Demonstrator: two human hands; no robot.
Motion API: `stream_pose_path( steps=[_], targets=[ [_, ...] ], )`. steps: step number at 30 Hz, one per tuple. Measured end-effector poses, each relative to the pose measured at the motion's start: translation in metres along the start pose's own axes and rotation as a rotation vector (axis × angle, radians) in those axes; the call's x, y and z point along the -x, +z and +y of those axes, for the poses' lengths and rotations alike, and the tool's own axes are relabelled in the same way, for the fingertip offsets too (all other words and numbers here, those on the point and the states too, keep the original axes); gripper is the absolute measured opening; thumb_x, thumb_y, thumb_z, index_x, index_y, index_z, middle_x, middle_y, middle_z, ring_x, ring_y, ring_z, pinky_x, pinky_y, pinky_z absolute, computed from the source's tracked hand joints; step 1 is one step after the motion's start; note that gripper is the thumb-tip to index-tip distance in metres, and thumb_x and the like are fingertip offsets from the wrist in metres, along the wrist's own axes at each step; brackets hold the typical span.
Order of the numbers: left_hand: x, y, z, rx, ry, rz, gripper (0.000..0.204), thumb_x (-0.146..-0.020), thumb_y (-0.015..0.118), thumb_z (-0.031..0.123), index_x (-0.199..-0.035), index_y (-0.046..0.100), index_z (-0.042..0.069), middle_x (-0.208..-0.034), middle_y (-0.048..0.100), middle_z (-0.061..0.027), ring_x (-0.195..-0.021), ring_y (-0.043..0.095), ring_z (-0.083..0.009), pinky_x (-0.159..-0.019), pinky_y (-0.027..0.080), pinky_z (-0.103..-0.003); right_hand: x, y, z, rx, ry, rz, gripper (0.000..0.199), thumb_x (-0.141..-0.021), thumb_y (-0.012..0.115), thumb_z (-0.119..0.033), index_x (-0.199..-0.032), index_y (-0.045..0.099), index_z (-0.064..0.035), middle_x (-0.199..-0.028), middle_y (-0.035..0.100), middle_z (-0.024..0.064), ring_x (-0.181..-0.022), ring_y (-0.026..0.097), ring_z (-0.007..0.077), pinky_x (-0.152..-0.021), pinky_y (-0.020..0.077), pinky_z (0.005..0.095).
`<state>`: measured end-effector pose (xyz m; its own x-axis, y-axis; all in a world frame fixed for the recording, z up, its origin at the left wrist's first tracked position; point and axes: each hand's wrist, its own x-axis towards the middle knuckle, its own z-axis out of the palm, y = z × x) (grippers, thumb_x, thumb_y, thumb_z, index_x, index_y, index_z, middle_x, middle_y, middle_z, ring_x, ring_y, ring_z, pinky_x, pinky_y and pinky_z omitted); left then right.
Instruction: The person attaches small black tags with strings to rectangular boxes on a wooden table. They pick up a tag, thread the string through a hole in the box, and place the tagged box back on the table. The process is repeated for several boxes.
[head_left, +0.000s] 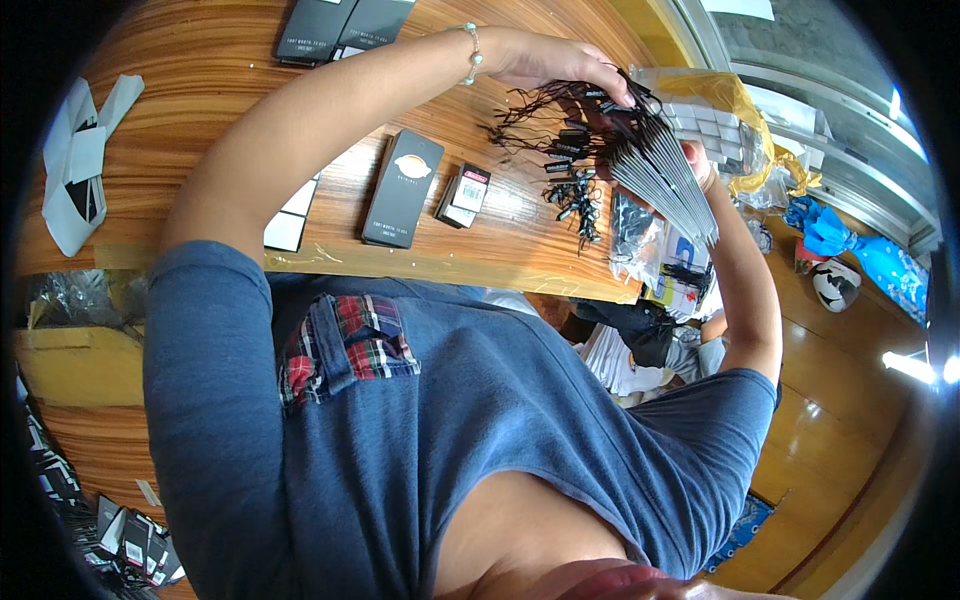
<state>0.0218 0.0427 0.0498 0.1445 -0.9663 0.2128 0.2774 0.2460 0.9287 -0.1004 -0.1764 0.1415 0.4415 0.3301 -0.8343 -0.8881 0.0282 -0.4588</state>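
Note:
At the far right of the table, a fanned bundle of hang tags (665, 178) is up in both my hands, its pale edges spread toward me. My right hand (698, 160) grips the tags from their right side; most of its fingers are hidden behind them. Reaching across from the left, my left hand (552, 62) is closed on the black strings (530, 108) at the bundle's top. Small black seals hang among the strings. Below lies a loose clump of black strings (578, 208). To the left are a small tag stack (465, 196) and a taller dark tag stack (402, 190).
More dark tag stacks (315, 30) lie at the far edge, white folded paper (75, 165) at the left. A clear bag of white boxes (712, 128) stands behind my right hand. A plastic packet (635, 235) sits at the table's right corner. Tags (135, 545) are heaped lower left.

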Motion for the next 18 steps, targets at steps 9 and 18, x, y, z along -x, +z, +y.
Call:
stream_pose_path(
  steps=[9, 18],
  targets=[
    [-0.001, 0.015, 0.004, -0.156, 0.147, -0.058, 0.037, -0.072, 0.072, 0.029, -0.094, 0.051, 0.008, -0.086, 0.053, -0.0009, -0.08, 0.053, -0.0083, -0.07, 0.042, -0.021, 0.006, 0.014, 0.016, -0.064, -0.001, 0.082, 0.102, -0.051, 0.075, -0.052, -0.127, 0.033, 0.002, -0.101, 0.051, 0.0233, -0.059, 0.058, 0.0259, -0.042, 0.0513, 0.027],
    [-0.004, 0.015, 0.01, 0.02, 0.025, -0.115, 0.028, -0.078, 0.065, 0.018, -0.097, 0.054, 0.002, -0.086, 0.059, -0.0041, -0.076, 0.055, -0.0097, -0.07, 0.043, -0.023, 0.001, 0.026, 0.016, -0.17, -0.14, -0.077, 0.101, -0.05, 0.079, -0.024, -0.132, 0.028, 0.0035, -0.117, 0.051, 0.024, -0.103, 0.055, 0.0323, -0.092, 0.0441, 0.0403]
  ],
)
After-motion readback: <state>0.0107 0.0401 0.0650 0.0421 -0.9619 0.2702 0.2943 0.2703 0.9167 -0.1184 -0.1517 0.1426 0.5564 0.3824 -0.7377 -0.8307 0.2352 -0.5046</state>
